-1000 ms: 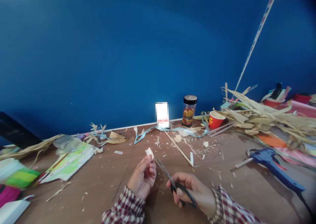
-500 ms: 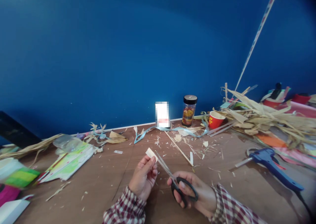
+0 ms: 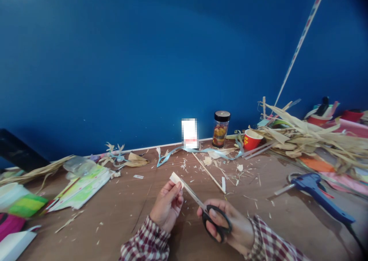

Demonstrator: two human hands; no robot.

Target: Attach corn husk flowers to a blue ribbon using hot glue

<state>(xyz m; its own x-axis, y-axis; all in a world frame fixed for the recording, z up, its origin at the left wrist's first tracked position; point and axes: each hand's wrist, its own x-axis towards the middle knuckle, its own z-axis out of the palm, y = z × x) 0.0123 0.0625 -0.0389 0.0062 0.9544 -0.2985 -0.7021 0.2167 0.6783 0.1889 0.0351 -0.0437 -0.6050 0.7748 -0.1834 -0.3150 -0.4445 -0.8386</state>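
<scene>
Pinched between the thumb and fingers of my left hand (image 3: 169, 203) is a small pale strip (image 3: 176, 178), perhaps a piece of corn husk. My right hand (image 3: 227, 222) has its fingers through the black handles of a pair of scissors (image 3: 198, 199). The blades are closed together, and their tips lie at the right edge of the strip, beside my left thumb. Whether they touch the strip I cannot tell. Small pale clippings are scattered on the brown table (image 3: 115, 215) around both hands.
A blue glue gun (image 3: 319, 190) lies at right, below a heap of dry husks (image 3: 299, 132). A red paper cup (image 3: 252, 140), a lidded jar (image 3: 221, 128) and a pale blue ribbon (image 3: 201, 151) line the blue wall. Painted paper (image 3: 83, 188) lies at left.
The scissor blades have gone from slightly apart to closed, and the handles have come together in my right hand. My left hand and the strip have stayed in place.
</scene>
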